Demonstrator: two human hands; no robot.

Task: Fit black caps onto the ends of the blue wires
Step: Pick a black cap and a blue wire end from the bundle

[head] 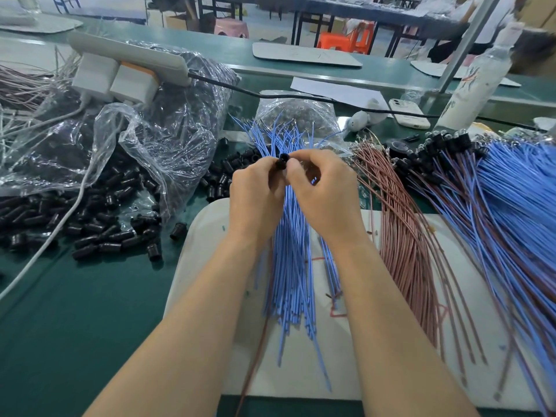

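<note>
I have both hands raised just above the fan of blue wires (290,251), which lie lengthwise on the white mat (204,251) with their bare ends pointing away from me. That keeps the next end always within reach. My left hand (255,188) is curled, thumb and forefinger pinching one black cap (282,161) with its open mouth turned toward the other hand. My right hand (325,191) is curled as well, its fingertips pressed right beside the cap. A glint of blue shows inside its curl, so I judge it is holding a wire from the bundle, though the fingers hide the tip itself.

The loose caps (105,233) spill from a torn plastic bag (156,136) onto the green surface (75,311) on the left, near the hand that picks them. On the right, well apart, lies a heap of capped wires (445,152) — finished work, I take it. Pinkish-brown wires (403,236) lie between the two lots. The step in hand looks like seating the wire in the cap, and it wants a straight push — a bent end would miss.
</note>
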